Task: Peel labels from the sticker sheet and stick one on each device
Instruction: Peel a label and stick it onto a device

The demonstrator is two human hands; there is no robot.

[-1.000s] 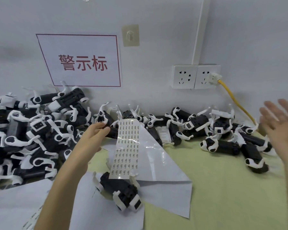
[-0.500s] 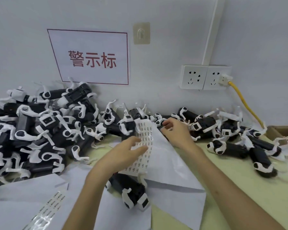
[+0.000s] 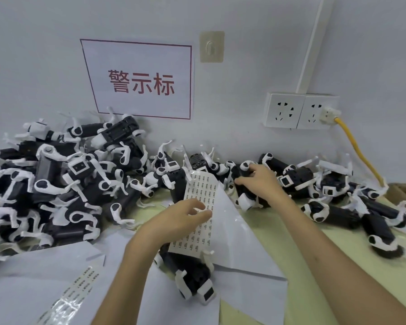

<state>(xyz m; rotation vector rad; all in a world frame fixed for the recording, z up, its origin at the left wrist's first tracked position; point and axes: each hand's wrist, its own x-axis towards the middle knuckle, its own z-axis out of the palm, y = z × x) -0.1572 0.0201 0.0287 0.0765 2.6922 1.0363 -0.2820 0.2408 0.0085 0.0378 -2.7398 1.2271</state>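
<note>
In the head view, a glossy sticker sheet (image 3: 201, 202) printed with rows of small rectangular labels is seen at the centre of the frame, rising at a tilt over white paper sheets (image 3: 242, 245). It is held by the left hand (image 3: 182, 219), whose fingers are bent across its printed face; the thumb is hidden. Right of the sheet's top, a black-and-white device (image 3: 247, 199) of hard plastic is gripped by the right hand (image 3: 259, 181), fingers curled round its body. Another device (image 3: 195, 280) lies below the sheet's lower edge. A tangled pile of devices (image 3: 56, 184) fills the left, and more are strewn along the wall to the right on the pale green tabletop (image 3: 291, 233). A red-lettered sign (image 3: 141, 78) and wall sockets (image 3: 300, 111) are fixed to the wall.
</note>
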